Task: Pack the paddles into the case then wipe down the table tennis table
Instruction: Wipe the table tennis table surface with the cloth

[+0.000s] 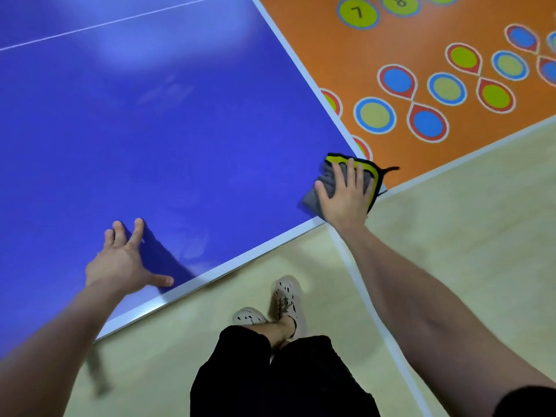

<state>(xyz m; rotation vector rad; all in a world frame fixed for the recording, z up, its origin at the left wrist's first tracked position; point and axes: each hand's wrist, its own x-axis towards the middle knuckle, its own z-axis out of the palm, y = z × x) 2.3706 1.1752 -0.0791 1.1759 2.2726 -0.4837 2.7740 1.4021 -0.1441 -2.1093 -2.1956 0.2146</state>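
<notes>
Right hand (343, 197): laid flat, fingers straight and slightly spread, palm pressed onto a folded cloth (328, 179). No curl round the fabric is seen; the cloth is held down only by the palm and fingers.

Cloth: grey face up, yellow face with dark trim exposed at the far side. It is placed on the right-hand near corner of the table tennis table (150, 130), with its outer part overhanging the corner.

Left hand (120, 263): opened wide, nothing held. Fingertips and thumb are rested on the blue surface just inside the near white edge line (210, 273), well apart from the cloth.

Table: faint smears and a pale glare patch are noted on the blue top; a thin white centre line (105, 24) is seen farther in.

Surroundings: beige floor (451, 236) beneath the person, whose pale shoes (287, 296) and black shorts (285, 374) are visible. An orange floor section (346, 55) with coloured circles is noted beyond the corner.
</notes>
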